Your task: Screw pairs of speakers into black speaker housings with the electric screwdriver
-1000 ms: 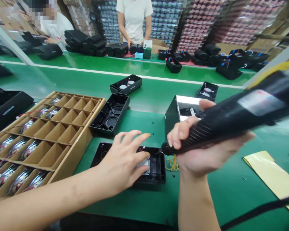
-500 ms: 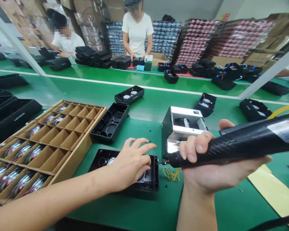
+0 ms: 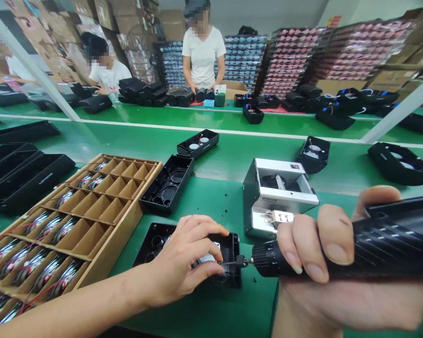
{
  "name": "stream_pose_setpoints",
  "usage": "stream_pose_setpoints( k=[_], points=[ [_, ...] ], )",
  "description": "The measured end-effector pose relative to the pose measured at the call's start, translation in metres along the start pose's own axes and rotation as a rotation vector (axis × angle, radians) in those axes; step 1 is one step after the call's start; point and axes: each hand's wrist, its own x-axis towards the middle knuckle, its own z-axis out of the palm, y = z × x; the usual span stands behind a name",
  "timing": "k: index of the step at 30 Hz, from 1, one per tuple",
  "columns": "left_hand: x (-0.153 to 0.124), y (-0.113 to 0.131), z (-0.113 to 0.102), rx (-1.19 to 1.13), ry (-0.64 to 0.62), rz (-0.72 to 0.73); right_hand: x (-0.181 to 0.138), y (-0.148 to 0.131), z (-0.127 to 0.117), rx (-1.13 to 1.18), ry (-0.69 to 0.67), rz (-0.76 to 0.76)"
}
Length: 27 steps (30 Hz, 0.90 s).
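Observation:
My right hand is wrapped round a black electric screwdriver, held level with its bit pointing left. The bit reaches over the right end of a black speaker housing lying open side up. My left hand arches over that housing, thumb and middle finger drawn together at the bit's tip. Whatever small piece they may hold is hidden. Under these fingers a pale round speaker shows in part inside the housing.
A silver-black screw feeder stands behind the screwdriver. At left is a divided cardboard box of speakers; another open housing lies beside it. Loose small screws dot the green mat. Across the line, a person works among black housings.
My left thumb and fingers have drawn together from a more spread pose. The screwdriver's bit has moved left and down, over the housing's end, to meet them. The view has shifted slightly.

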Motion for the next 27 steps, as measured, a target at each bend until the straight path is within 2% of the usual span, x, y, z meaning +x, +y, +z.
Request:
stream_pose_setpoints(
  k=[6, 11, 22, 27],
  points=[
    [0.0004, 0.0014, 0.0000, -0.028, 0.006, 0.015, 0.0013, 0.0055, -0.0052, 0.048, -0.070, 0.013],
    [0.0019, 0.0038, -0.0020, -0.037, 0.001, 0.003, 0.0002, 0.0087, -0.0028, 0.061, -0.061, 0.003],
    [-0.0027, 0.0040, 0.0046, -0.154, -0.014, -0.104, 0.0005, 0.0091, -0.0020, 0.086, -0.077, 0.008],
    [0.0012, 0.0060, 0.0015, -0.224, -0.073, -0.119, 0.0018, 0.0110, -0.0058, 0.124, -0.112, 0.028]
  ],
)
